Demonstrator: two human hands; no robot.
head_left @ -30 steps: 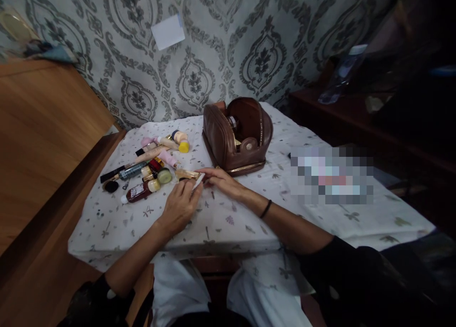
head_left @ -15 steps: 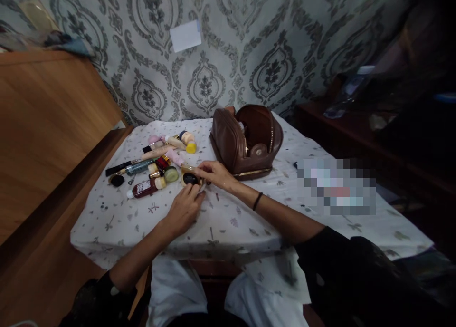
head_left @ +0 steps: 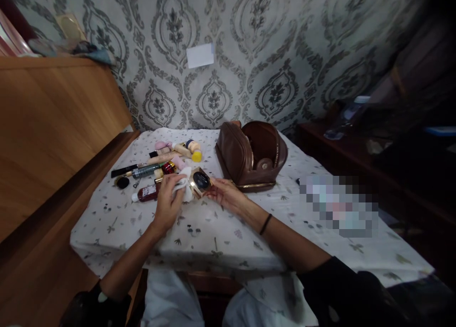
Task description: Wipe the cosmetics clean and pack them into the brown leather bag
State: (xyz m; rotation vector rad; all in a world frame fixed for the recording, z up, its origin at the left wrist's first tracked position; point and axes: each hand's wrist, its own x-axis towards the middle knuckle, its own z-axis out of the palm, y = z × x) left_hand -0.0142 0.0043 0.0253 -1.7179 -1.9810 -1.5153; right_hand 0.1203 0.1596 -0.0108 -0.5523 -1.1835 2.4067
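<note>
A gold compact [head_left: 200, 182] with a black round face is tilted up, its right edge gripped by the fingers of my right hand [head_left: 228, 195]. In my left hand [head_left: 168, 201] is a white wipe [head_left: 184, 183], bunched between the fingers against the compact's left side. Close to that hand lies a dark red bottle [head_left: 147, 193] with a white cap, its right end hidden behind the hand. Beyond it are a green-grey tube [head_left: 146, 170], a red-and-gold item [head_left: 168, 168] and a pink item [head_left: 179, 162].
An open brown leather bag [head_left: 242, 163] stands behind my right hand. Brushes, a yellow-capped item [head_left: 196, 156] and other cosmetics lie at the left back. A blurred-out object [head_left: 338, 206] rests at the right. A wooden panel [head_left: 64, 122] rises on the left.
The compact has been turned up, with its black face now in plain view. My left hand has moved left, and the white wipe now shows in it. The camera view has tilted up.
</note>
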